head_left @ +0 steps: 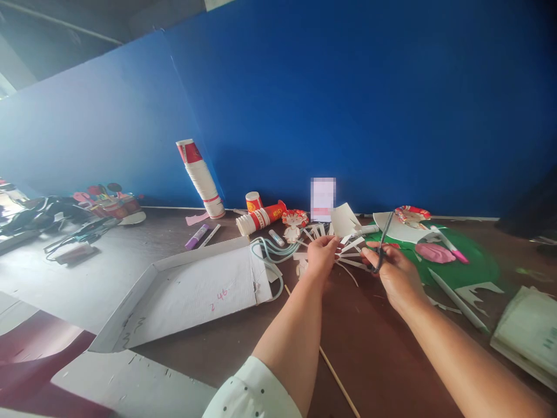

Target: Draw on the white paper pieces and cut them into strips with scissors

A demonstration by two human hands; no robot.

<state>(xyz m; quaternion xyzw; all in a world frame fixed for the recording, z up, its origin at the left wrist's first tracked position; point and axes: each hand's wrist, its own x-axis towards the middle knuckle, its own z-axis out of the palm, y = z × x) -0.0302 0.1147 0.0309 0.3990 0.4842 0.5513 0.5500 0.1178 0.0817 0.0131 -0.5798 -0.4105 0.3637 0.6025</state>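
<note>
Perhaps liable to nick the left hand [322,256], pinching fanned paper strips [352,244], with scissors [382,248] gripped nearby in the right hand [399,277].

White box [187,290], cups [202,181] on brown table [374,354]

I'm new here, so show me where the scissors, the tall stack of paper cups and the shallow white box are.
Scissors [386,231]: head view, on the blades.
Tall stack of paper cups [201,179]: head view, on its side, around mid-height.
Shallow white box [183,290]: head view, on its bare inside bottom.
</note>
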